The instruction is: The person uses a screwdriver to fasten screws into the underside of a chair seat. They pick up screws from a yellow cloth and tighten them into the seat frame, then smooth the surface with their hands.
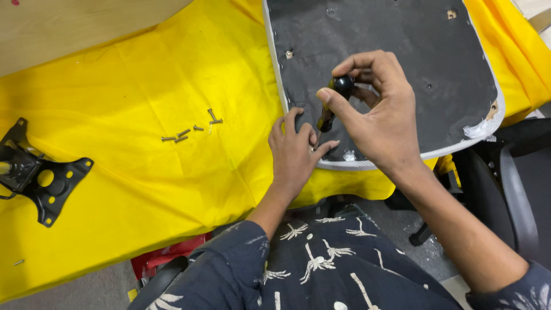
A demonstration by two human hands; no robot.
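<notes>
Clearly the right hand [381, 115] is clenched around a black-handled screwdriver [336, 100], standing on the dark underside of the seat pad [402, 57] near its front edge; the left hand [295, 152] steadies its tip. Several screws [192, 129] lie loose on the yellow cloth [143, 86], and the black metal bracket [40, 175] rests well apart, so I judge most unscrewing is done.

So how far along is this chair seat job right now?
Done: the black metal bracket lies apart on the yellow cloth, with loose screws beside it. In hand: the right hand holds a screwdriver upright on the seat underside; the left hand steadies near its tip. What's left isn't clear.
</notes>
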